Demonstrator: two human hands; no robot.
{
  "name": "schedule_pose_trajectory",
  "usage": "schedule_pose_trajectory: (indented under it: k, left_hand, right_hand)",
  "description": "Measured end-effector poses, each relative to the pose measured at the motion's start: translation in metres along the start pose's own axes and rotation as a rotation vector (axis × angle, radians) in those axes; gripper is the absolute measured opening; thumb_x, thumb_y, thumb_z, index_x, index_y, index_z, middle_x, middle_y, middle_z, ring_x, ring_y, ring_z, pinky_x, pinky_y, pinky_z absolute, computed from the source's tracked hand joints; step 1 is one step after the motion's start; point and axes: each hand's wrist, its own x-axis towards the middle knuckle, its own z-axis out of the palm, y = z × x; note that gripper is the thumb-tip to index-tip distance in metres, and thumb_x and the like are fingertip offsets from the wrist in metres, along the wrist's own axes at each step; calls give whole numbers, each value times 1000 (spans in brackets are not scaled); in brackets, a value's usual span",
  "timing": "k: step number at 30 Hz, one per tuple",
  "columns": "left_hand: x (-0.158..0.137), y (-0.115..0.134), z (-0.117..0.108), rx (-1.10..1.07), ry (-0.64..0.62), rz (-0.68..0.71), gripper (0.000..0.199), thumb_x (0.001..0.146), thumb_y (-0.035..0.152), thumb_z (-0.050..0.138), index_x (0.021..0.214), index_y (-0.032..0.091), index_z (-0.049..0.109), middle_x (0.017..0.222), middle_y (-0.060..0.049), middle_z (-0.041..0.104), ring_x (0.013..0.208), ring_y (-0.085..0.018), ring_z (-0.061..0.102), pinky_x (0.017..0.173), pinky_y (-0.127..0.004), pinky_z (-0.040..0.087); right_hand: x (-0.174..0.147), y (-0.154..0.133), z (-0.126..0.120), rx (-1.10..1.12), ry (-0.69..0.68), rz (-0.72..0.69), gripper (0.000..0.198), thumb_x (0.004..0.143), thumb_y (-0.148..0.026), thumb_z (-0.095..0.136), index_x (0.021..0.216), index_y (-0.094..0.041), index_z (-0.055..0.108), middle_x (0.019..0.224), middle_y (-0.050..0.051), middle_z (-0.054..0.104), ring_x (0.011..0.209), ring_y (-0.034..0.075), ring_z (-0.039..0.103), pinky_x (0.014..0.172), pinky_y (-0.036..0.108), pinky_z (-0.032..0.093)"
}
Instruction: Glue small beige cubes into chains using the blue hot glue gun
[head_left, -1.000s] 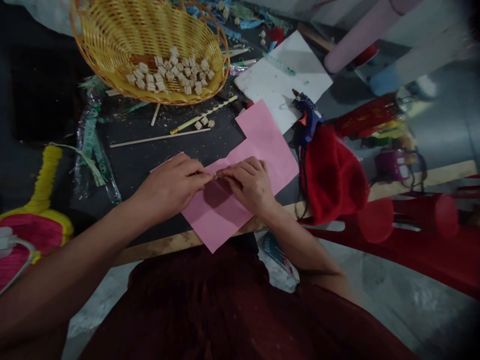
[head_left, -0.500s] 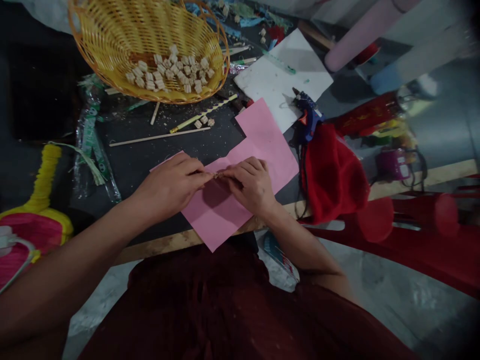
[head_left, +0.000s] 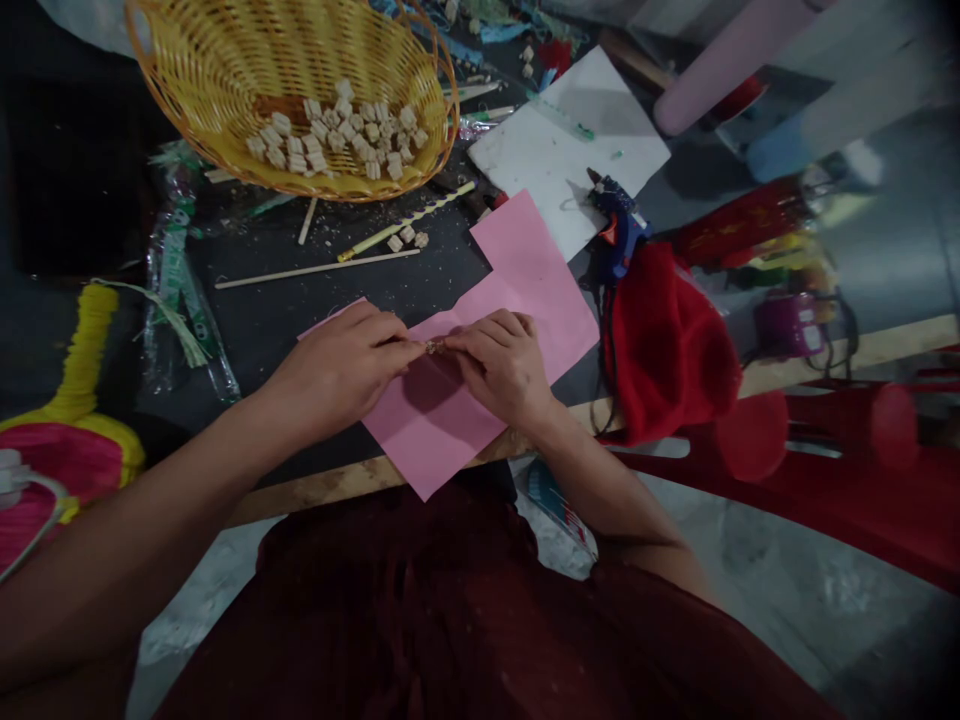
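Observation:
My left hand (head_left: pixel 352 360) and my right hand (head_left: pixel 501 362) meet fingertip to fingertip over a pink sheet of paper (head_left: pixel 442 430). Both are closed in a pinch on one small beige piece (head_left: pixel 434 347), mostly covered by the fingers. It looks similar in colour to the small ridged beige pieces (head_left: pixel 352 130) heaped in the yellow wicker basket (head_left: pixel 217 80), but its exact kind is too small to tell. A few more loose beige pieces (head_left: pixel 407 238) lie on the dark table beyond my hands, near a yellow twisted pencil-like stick (head_left: pixel 409 222) and a thin wooden stick (head_left: pixel 319 270).
A blue glue gun (head_left: pixel 621 225) rests by a white board (head_left: pixel 540 150), with a red cloth bag (head_left: pixel 667 350) at the right. Plastic wrappers (head_left: pixel 180 280) and a yellow-handled pink object (head_left: pixel 82 350) are on the left. The table's wooden edge (head_left: pixel 322 490) runs before me.
Both hands stay almost in place, still pinching the small piece, which shows slightly differently between the fingertips. The view has shifted very slightly.

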Motion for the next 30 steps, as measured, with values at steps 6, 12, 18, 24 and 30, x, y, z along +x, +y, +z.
schedule_pose_trajectory:
  k: [6,12,18,24,30]
  left_hand:
    - [1,3,-2,23,-41,-16,42,88,9,41,123,22,62,100,-8,65,94,-22,58,89,-40,49]
    - [0,3,-1,64,-41,24,44,85,7,40,119,20,64,101,-9,62,93,-23,54,85,-39,49]
    - [-1,0,1,46,-42,40,43,86,8,39,120,18,64,103,-10,63,92,-24,54,82,-39,48]
    - [-1,-2,1,-37,-3,42,41,86,6,40,116,19,66,102,-9,65,92,-23,55,83,-39,47]
    - [-1,-2,2,24,-11,63,40,87,7,42,117,18,65,102,-9,64,92,-23,54,81,-37,48]
  right_hand:
    - [1,-2,0,14,-18,38,18,94,-23,52,98,-23,69,97,3,72,94,21,56,87,41,34]
    - [3,-4,-1,15,-5,55,20,97,-30,51,94,-24,70,94,3,73,92,21,57,85,40,35]
    - [2,-4,-2,16,-23,64,19,96,-29,51,93,-23,69,95,3,73,93,21,56,85,40,34]
    - [1,-3,-1,14,-16,58,22,97,-31,50,94,-24,69,94,3,73,92,21,56,85,40,34]
    - [0,0,2,9,2,18,22,98,-31,49,99,-24,69,97,2,73,94,20,56,86,39,34]
